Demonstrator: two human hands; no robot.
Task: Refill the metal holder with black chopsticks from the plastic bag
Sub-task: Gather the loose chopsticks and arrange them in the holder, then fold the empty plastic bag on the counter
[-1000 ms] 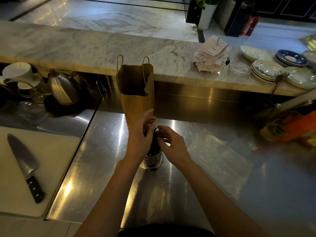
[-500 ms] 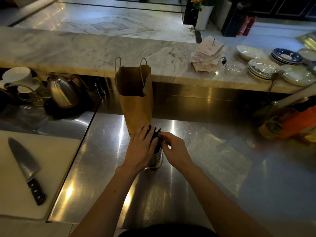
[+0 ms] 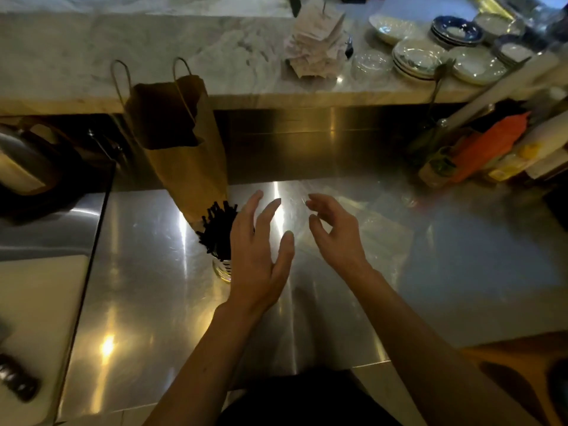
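A bundle of black chopsticks (image 3: 217,229) stands upright in the metal holder (image 3: 222,269) on the steel counter, in front of a brown paper bag. My left hand (image 3: 258,256) hovers just right of the holder with fingers spread, holding nothing and hiding the holder's right side. To its right, my right hand (image 3: 333,235) floats above the counter with fingers loosely curled and nothing in it. A clear plastic bag (image 3: 378,238) lies flat on the counter beyond and right of that hand; it is hard to make out.
The brown paper bag (image 3: 181,155) stands behind the holder. A kettle (image 3: 21,167) sits at the left, a white cutting board (image 3: 37,327) with a knife handle (image 3: 17,381) at front left. Paper slips (image 3: 316,44) and stacked plates (image 3: 418,56) lie on the marble ledge. Orange packaging (image 3: 488,146) sits at right.
Both hands have let go of the chopsticks and holder and moved right, fingers opening. The camera has shifted right and down, so the holder now appears left of my hands.
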